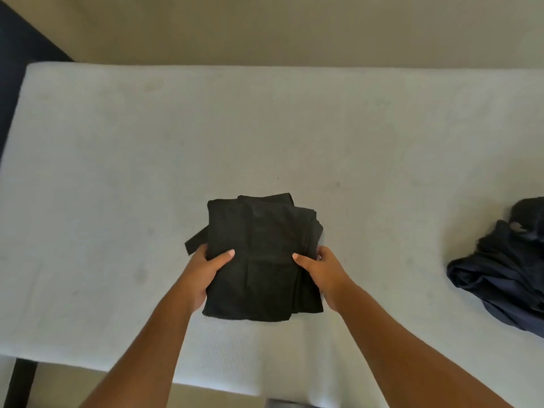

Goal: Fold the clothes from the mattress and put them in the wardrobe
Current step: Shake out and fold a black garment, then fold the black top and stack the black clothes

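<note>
Left hand (203, 267): clasps folded black garment (262, 257) at 9 o'clock edge.
Right hand (323, 270): clasps 3 o'clock edge.
Garment: apparently on mattress (117, 172).

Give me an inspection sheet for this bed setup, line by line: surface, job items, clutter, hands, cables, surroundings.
Surface: white mattress, bare, faintly marked.
Job's things: black folded garment at the middle, a strip sticking out at its left; dark navy clothes crumpled, unfolded, at the right edge.
Clutter: nothing seen.
Grippers: left hand and right hand grip the black garment's sides, thumbs on top.
Cables: nothing seen.
Surroundings: beige wall behind; dark bed frame at left; wardrobe not in view.
</note>
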